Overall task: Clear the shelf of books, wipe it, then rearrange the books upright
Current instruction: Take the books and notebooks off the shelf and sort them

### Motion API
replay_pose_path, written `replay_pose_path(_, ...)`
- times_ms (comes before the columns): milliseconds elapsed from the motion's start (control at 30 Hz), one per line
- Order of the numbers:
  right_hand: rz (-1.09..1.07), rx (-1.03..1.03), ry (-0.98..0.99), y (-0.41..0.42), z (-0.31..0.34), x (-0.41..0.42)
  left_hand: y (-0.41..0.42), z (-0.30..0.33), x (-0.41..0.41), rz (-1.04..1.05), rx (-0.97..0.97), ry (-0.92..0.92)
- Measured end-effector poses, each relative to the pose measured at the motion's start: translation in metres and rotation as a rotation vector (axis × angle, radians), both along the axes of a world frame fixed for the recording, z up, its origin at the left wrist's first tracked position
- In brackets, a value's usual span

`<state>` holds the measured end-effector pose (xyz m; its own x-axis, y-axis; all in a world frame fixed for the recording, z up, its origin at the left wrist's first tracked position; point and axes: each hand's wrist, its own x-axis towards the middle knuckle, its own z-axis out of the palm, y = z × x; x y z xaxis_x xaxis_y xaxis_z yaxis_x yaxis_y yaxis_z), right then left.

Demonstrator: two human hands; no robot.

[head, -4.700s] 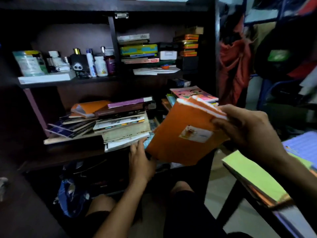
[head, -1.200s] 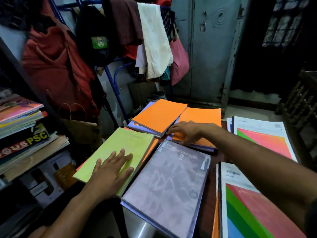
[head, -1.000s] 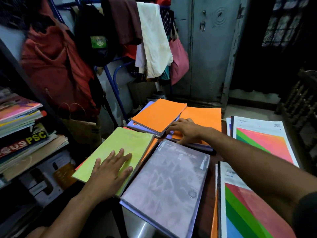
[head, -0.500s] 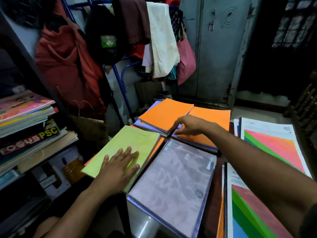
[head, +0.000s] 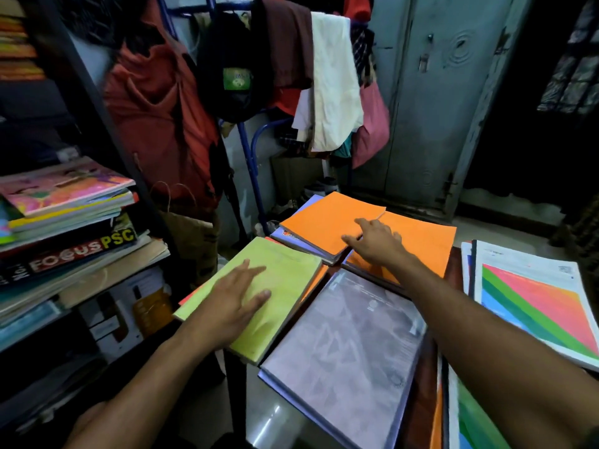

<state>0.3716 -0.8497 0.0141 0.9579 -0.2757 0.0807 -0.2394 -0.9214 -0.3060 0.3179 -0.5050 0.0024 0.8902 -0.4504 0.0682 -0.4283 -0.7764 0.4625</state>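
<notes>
Books lie flat on a table to my right. My left hand [head: 231, 298] rests flat, fingers straight, on a yellow-green book [head: 285, 277]. My right hand [head: 376, 243] reaches across with fingers spread and touches the near edge of an orange book [head: 324, 220] that tops a small stack. A second orange book [head: 424, 246] lies beside it, partly under my right hand. A grey plastic-covered book [head: 343, 345] lies in front. On the left, the dark shelf [head: 97, 102] holds a flat stack of books [head: 64, 222].
Rainbow-striped books [head: 534, 296] lie at the table's right side. A blue clothes rack [head: 256, 150] hung with clothes and a red bag [head: 158, 124] stands behind the table. A grey metal cupboard [head: 434, 108] is at the back. Boxes [head: 129, 306] sit under the shelf stack.
The camera has turned from the shelf to the table since the oldest frame. My right hand slid forward and left from the far orange book onto the nearer orange stack. My left hand stayed on the yellow-green book.
</notes>
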Motion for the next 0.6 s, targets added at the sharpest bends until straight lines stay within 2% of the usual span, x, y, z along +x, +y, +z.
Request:
replay_pose_path(33,0.011,0.003,0.047,0.004,0.001,0.009,0.009,0.003,0.008,0.043,-0.023,-0.076)
replay_pose_path(100,0.044,-0.044,0.137,0.012,-0.004,0.023,0.028,0.008,0.025,0.109,0.062,-0.168)
replay_pose_path(233,0.052,0.039,0.135,0.019,-0.015,0.032,0.057,-0.002,0.048,-0.080,0.278,-0.040)
replay_pose_path(400,-0.011,0.025,0.132,0.028,-0.001,0.026,0.062,-0.013,0.066,-0.180,0.115,0.093)
replay_pose_path(467,-0.033,0.015,0.007,0.055,0.016,0.013,0.065,-0.008,0.064,-0.197,0.106,0.061)
replay_pose_path(533,0.114,0.128,-0.164,0.107,0.038,0.003,0.077,-0.003,0.057,-0.170,0.035,0.007)
replay_pose_path(600,0.350,0.236,-0.232,0.181,0.058,-0.010,0.105,0.006,0.047,-0.080,-0.071,-0.029)
